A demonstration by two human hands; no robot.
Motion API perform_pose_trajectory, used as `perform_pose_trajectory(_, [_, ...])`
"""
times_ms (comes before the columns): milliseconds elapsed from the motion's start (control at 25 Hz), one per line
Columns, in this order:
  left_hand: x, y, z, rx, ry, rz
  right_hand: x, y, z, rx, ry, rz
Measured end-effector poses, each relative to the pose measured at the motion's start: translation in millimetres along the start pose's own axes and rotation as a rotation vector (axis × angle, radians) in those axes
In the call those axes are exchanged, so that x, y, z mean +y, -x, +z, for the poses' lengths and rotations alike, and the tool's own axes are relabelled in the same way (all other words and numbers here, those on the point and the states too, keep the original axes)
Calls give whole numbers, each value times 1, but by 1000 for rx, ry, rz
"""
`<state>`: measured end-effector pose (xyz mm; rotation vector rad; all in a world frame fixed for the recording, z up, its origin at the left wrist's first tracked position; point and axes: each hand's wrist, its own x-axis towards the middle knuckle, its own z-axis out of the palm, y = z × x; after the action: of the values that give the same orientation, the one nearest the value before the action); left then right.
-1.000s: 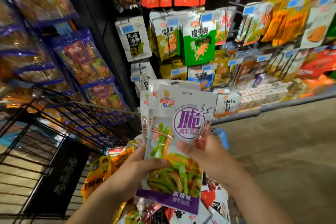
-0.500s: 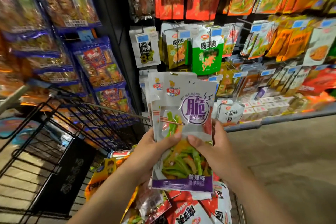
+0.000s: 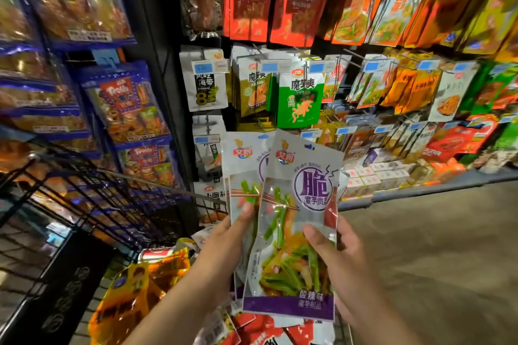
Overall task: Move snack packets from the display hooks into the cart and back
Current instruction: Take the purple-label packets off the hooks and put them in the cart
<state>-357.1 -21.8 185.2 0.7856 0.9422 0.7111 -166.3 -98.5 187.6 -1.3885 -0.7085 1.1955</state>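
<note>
Silvery plastic with a purple band at the foot fills both hands. The right hand (image 3: 346,269) pinches the front packet (image 3: 294,204), thumb on its printed face and fingers curled behind. The left hand (image 3: 221,249) grips the rear packets (image 3: 245,171) the same way, its thumb pressed on the face of the nearest one. All of them are held upright above the near end of the cart (image 3: 84,193), the front packet overlapping the rear ones and offset to their right. Inside the cart, under the hands, lie crumpled yellow-orange packets (image 3: 131,297) and, nearer the person, red packets (image 3: 263,330). Beyond the cart the display hooks (image 3: 354,60) carry rows of hanging snacks, among them a green packet (image 3: 301,101) directly above the held ones. Brown floor (image 3: 434,246) stretches to the cart's right. Half a second ago both thumbs lay on the front packet and the stack was nearly square. Now the front one has slid rightward off the others, and the left thumb has shifted to the packet behind.
</note>
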Motion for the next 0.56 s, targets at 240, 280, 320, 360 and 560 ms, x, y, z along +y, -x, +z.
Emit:
perform_pose_trajectory(240, [-30, -20, 58, 45, -83, 81, -5, -1, -75, 25, 54, -65])
perform_pose_trajectory(280, [-34, -21, 72, 36, -85, 100, -6, -1, -93, 39, 77, -77])
perform_pose_trajectory(320, [-39, -24, 87, 29, -93, 125, -9, -2, -114, 54, 92, -87])
perform_pose_trajectory(360, [-48, -28, 106, 39, -108, 151, -13, -2, -142, 71, 96, -102])
perform_pose_trajectory(560, [-94, -51, 222, 137, -94, 202, -46, -9, -302, 72, 101, -115])
